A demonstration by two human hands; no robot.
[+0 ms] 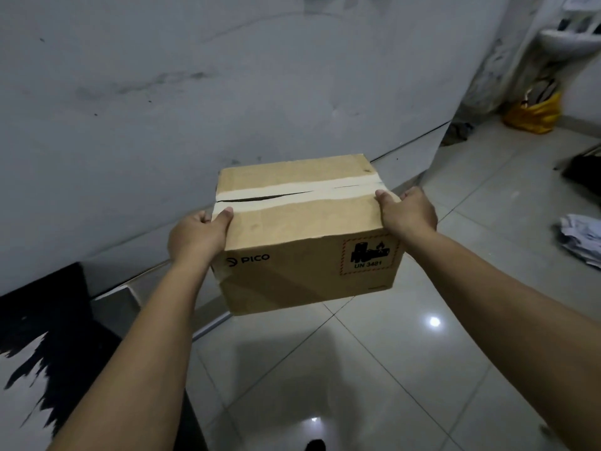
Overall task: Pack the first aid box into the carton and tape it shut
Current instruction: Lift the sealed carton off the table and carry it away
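Held out over the tiled floor (pixel 374 369), the carton (pixel 302 236) hangs between both hands, clear of any support. The left hand (pixel 195 237) and right hand (pixel 408 211) clamp opposite ends, thumbs hooked over the top edges, presumably to keep it level. A tape strip (pixel 292 195) crosses the flaps, though the seam gapes slightly; beyond stands the grey wall (pixel 195 92).

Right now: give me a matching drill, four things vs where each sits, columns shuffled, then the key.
Things:
1. carton
2. yellow bag
3. tape strip
4. hazard label

Places:
A. along the carton's top seam
B. on the floor, far right by the wall
C. carton's near side, right part
D. held between left hand and right hand

Pairs: 1-D, 2-B, 3-A, 4-C
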